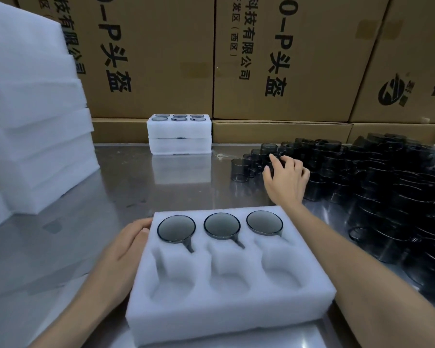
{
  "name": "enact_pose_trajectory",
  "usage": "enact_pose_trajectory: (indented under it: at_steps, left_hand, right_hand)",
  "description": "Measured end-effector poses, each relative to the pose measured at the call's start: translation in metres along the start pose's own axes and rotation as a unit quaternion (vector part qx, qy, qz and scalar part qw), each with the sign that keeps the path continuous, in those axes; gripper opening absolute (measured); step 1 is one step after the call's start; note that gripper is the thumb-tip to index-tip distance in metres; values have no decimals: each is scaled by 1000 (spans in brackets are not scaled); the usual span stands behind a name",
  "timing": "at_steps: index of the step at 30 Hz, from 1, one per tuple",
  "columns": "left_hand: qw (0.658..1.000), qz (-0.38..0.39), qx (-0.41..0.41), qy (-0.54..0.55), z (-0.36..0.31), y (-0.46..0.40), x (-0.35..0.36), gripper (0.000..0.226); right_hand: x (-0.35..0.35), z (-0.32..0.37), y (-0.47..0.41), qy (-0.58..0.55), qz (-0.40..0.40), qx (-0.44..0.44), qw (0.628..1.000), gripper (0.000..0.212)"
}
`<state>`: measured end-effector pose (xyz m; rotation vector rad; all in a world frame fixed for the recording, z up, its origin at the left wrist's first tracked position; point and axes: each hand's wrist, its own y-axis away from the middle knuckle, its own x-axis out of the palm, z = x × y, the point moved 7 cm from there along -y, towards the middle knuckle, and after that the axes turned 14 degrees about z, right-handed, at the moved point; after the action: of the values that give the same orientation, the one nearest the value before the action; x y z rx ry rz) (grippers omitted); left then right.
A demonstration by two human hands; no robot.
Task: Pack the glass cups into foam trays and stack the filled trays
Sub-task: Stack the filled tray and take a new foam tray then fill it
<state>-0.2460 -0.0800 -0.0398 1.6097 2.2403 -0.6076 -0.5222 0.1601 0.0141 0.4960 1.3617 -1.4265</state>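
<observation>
On the steel table (pixel 126 187), a white foam tray (pixel 226 307) lay nearest the person, its far row holding three smoky glass cups (pixel 221 226) and its near row of pockets unfilled. Against the tray's left edge the left hand (pixel 126 243) rested, fingers relaxed and straight. Beyond the tray's right corner, the right hand (pixel 285 178) reached into the crowd of loose cups (pixel 377 177), fingers curled around one. Behind the tray stood two stacked filled trays (pixel 179 134); left of it, a pile of foam (pixel 35 126).
</observation>
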Motion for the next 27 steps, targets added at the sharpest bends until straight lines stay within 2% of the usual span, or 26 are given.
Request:
enact_pose_trajectory:
  at_steps: [8, 15, 22, 27]
  left_hand:
    - [1000, 3, 1, 8, -7, 2, 1, 28]
    - [1000, 0, -3, 26, -19, 9, 1, 31]
    - [999, -1, 2, 39, -36, 18, -1, 34]
    - [1000, -12, 12, 11, -40, 21, -7, 26]
  right_hand:
    - [-2, 0, -2, -17, 0, -4, 1000, 42]
    - [-26, -5, 20, -214, -80, -40, 973, 32]
    - [-56, -8, 45, -263, -128, -45, 955, 25]
    - [-104, 8, 64, -358, -130, -77, 921, 23]
